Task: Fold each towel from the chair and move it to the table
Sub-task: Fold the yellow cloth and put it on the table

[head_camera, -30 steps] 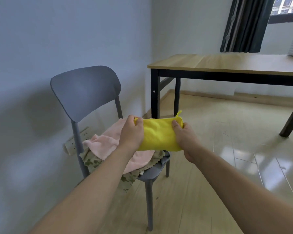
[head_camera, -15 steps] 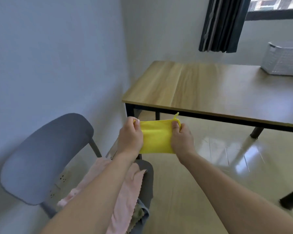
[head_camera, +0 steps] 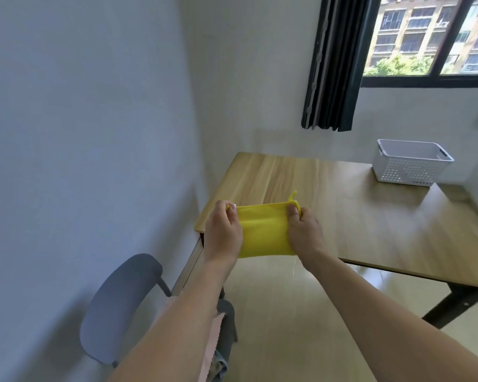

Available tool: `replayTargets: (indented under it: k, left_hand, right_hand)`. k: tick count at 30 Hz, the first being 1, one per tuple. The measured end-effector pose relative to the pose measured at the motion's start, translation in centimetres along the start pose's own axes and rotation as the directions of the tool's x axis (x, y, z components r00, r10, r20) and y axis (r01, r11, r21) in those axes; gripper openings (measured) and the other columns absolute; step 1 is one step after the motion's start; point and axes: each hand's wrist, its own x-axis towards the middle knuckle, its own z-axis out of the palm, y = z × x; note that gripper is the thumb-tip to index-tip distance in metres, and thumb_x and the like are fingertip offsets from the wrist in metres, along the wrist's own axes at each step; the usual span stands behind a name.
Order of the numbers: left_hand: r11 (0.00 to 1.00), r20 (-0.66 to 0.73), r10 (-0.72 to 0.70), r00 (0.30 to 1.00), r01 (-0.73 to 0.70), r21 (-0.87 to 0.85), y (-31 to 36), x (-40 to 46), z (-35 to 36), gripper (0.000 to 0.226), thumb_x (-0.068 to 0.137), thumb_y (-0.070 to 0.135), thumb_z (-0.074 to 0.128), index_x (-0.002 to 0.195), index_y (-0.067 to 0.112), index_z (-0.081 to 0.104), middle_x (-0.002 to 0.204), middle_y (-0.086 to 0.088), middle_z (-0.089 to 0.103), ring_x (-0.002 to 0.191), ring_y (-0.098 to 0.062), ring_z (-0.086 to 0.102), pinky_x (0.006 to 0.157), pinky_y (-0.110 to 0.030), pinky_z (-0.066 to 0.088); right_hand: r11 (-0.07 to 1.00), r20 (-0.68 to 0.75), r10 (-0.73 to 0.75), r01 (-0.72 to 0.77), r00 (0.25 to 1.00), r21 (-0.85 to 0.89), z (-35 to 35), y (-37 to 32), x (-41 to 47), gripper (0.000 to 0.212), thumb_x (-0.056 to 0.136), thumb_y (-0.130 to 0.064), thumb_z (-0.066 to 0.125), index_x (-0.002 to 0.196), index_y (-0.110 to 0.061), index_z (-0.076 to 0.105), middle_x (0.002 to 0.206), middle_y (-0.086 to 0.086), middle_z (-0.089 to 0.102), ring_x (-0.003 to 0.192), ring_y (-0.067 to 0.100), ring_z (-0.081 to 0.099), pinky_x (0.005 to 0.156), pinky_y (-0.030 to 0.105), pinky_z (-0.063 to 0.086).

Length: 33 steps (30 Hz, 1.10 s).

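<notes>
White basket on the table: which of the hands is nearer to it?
Right. The right hand grips the yellow towel's end on the white basket's side; the left hand grips the far end.

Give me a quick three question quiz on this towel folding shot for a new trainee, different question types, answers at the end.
1. True or false: the yellow towel already lies flat on the table.
2. What stands at the table's far right? A) white basket B) lamp C) book stack
3. Fill in: the pink towel lies on the grey ____.

Key: 1 false, the left hand and right hand hold it up. 2 A, white basket. 3 chair.
</notes>
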Motion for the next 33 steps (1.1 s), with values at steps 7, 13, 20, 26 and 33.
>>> replayTargets:
  k: [7,13,20,26,33]
  left_hand:
    - [1.0,0.011,0.014,1.0,-0.013,-0.019,4.7,-0.2,4.1,0.022,0.101,0.025,0.039,0.103,0.011,0.056,0.091,0.006,0.053,0.085,-0.013,0.048,0.069,-0.021,0.031]
    - [0.999,0.013,0.019,1.0,-0.018,-0.045,10.7,-0.3,12.0,0.022,0.1,0.024,0.043,0.102,0.008,0.058,0.09,0.004,0.056,0.085,-0.014,0.05,0.069,-0.023,0.033]
    - [0.994,0.084,-0.054,0.995,0.061,-0.089,15.1,-1.3,20.6,0.018,0.098,0.027,0.048,0.089,0.015,0.059,0.078,0.01,0.057,0.073,-0.007,0.052,0.056,-0.019,0.035]
    - [0.986,0.298,-0.068,0.952,0.11,-0.127,16.4,1.8,26.6,0.011,0.094,0.027,0.054,0.092,0.022,0.063,0.09,0.002,0.064,0.086,-0.017,0.061,0.078,-0.038,0.055]
    - [0.979,0.472,-0.091,0.877,0.165,-0.117,20.5,3.7,36.1,0.013,0.094,0.016,0.057,0.104,0.014,0.065,0.104,-0.013,0.068,0.09,-0.023,0.066,0.076,-0.036,0.058]
  right_hand:
    - [1.0,-0.025,-0.026,0.026,0.999,0.004,-6.1,0.2,2.6,0.037,0.102,-0.039,0.033,0.108,-0.009,0.053,0.1,0.005,0.052,0.091,0.022,0.046,0.074,0.031,0.032]
    - [0.994,-0.013,-0.086,0.087,0.996,0.062,-14.8,1.4,8.3,0.027,0.101,-0.038,0.037,0.097,-0.016,0.052,0.1,0.004,0.053,0.092,0.022,0.048,0.078,0.031,0.036]
    - [0.997,0.068,-0.062,0.059,0.996,0.046,-23.5,3.7,15.3,0.023,0.1,-0.035,0.041,0.095,-0.016,0.054,0.09,0.001,0.053,0.088,0.021,0.048,0.067,0.029,0.037]
    - [0.993,0.035,-0.026,0.021,0.999,0.12,-28.1,5.3,20.8,0.025,0.1,-0.028,0.045,0.119,-0.016,0.057,0.109,0.002,0.054,0.098,0.02,0.048,0.08,0.03,0.037]
    - [1.0,0.065,-0.013,0.012,0.998,0.022,-35.5,7.5,30.1,0.022,0.101,-0.022,0.042,0.114,-0.012,0.056,0.105,0.004,0.054,0.094,0.019,0.047,0.079,0.032,0.036]
